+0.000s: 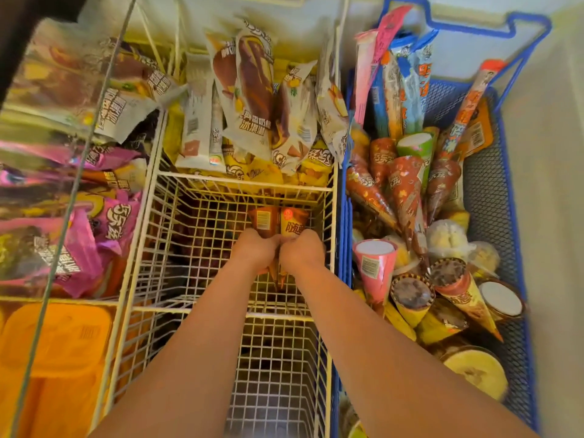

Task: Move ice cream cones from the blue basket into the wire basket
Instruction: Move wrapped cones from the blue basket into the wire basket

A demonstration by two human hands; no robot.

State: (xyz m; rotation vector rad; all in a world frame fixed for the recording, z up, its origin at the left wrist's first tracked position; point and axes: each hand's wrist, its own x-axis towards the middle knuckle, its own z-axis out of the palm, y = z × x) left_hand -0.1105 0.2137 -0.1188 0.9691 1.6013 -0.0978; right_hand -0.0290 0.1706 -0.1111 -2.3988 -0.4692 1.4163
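Held cones: a brown paper-wrapped ice cream cone (264, 220) with a barcode and an orange paper-wrapped ice cream cone (293, 223) with pale lettering stand side by side, wide ends up and tips down, inside the middle compartment of the white wire basket (243, 178).
Left hand: the left hand (255, 249) grips the brown cone low on its body. The fingers are curled round it and mostly hidden behind the back of the hand.
Right hand: the right hand (302, 250) grips the orange cone the same way, fingers wrapped close. The 2 hands sit knuckle to knuckle.
Rear compartment: white and yellow wrapped ice cream bars (252, 105) stand packed upright.
Blue basket: the blue plastic mesh basket (512, 216) sits just beside the wire basket, on its right.
Cones left there: red-brown patterned cones (407, 191) lean tips down, a pink cone (374, 270) and yellow-wrapped cones (410, 300) lie nearer, and tall wrapped tubes (407, 90) stand at the back.
Left side: pink wrapped bars (79, 241) lie above orange plastic tubs (53, 343).
Surroundings: a pale freezer wall (553, 153) rises on the right.
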